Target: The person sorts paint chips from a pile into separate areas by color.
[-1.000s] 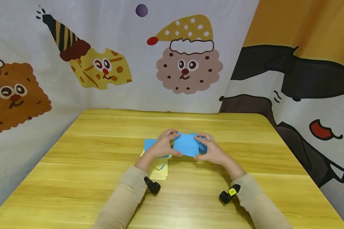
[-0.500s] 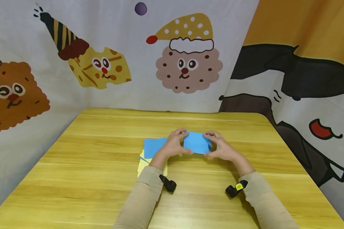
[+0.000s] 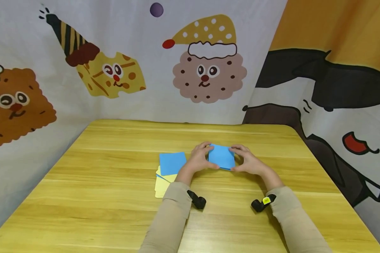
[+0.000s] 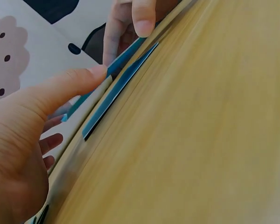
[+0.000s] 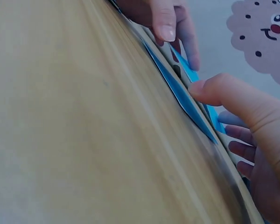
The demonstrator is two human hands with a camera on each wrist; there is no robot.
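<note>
Viewing from the head, we find the left hand [image 3: 200,160] and right hand [image 3: 249,162] pinching the blue card [image 3: 221,156] by opposite sides, likely for even support. Left of the grip, a blue sheet [image 3: 172,163] overlaps yellow cards [image 3: 161,186]. In the left wrist view, we see a lower card [image 4: 115,98] beneath the grip. The right wrist view shows us both apart, perhaps for alignment.

through my feed i see a plain blue card [image 3: 221,156], rectangular, held just over the table [image 3: 114,211] by fingers [image 3: 239,152] at its left and right sides; beneath it lies a second blue card [image 5: 178,90], slightly bowed.
</note>
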